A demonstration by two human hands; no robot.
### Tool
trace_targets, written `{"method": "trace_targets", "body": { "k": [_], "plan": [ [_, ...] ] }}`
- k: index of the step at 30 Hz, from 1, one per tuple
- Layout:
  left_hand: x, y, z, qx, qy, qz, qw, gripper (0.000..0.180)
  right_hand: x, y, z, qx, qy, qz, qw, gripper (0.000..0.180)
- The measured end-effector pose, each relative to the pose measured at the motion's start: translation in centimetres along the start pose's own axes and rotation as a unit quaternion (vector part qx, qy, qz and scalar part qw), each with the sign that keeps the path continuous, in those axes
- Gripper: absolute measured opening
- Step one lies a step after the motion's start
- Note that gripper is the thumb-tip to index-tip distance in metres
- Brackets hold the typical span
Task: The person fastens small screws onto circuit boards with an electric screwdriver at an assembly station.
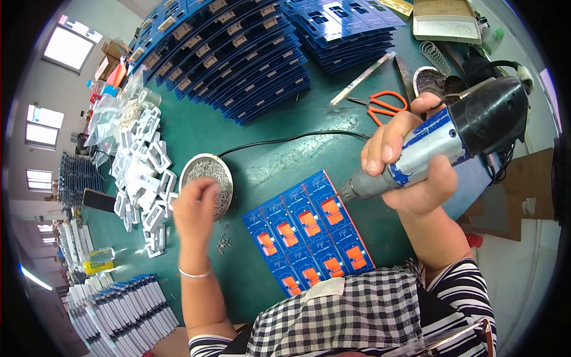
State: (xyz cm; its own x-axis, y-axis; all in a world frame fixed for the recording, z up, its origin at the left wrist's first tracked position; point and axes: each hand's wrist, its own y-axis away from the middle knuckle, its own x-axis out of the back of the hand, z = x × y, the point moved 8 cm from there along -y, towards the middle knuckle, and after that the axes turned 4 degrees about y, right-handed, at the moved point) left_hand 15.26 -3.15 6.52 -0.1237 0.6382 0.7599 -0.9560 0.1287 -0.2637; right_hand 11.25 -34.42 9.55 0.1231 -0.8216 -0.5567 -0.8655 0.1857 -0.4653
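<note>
My right hand (416,193) grips a silver, blue and black electric screwdriver (431,140). It is tilted, its tip pointing down-left beside the upper right edge of a blue circuit board panel (321,245). Several orange rectangular areas show across the panel, which lies flat in front of me, its lower edge against my checked apron (357,300). Over the near side of a round bowl (205,156) full of small screws (209,169) is my left hand (195,202), fingers curled together and slightly blurred. Whatever the fingertips hold is hidden. A few loose screws (223,244) lie near the bowl.
Tall stacks of blue panels (238,59) stand at the back. White plastic parts (143,172) are heaped left of the bowl. Orange-handled cutters (386,106), a spring (433,58) and a carton (446,24) lie at far right. A black cable (285,140) crosses the green table.
</note>
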Motion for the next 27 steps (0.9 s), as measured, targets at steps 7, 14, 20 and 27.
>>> {"method": "trace_targets", "body": {
  "k": [7,14,20,27],
  "plan": [
    [-9.3,3.1,10.8,-0.235,0.071,-0.151,0.957,0.019,0.8,1.1,0.6,-0.022,0.005,0.005,1.000,0.059],
    [-10.1,3.0,10.6,-0.203,0.070,-0.148,0.965,0.015,0.5,1.2,0.7,-0.032,0.032,-0.012,0.999,0.060],
    [-10.3,2.7,10.9,-0.200,0.052,-0.164,0.965,0.015,-0.3,1.2,1.2,-0.038,0.014,-0.034,0.999,0.062],
    [-10.3,3.0,9.8,-0.202,0.089,-0.135,0.966,0.016,-3.1,0.4,1.5,-0.032,0.061,-0.114,0.991,0.063]
  ]
}}
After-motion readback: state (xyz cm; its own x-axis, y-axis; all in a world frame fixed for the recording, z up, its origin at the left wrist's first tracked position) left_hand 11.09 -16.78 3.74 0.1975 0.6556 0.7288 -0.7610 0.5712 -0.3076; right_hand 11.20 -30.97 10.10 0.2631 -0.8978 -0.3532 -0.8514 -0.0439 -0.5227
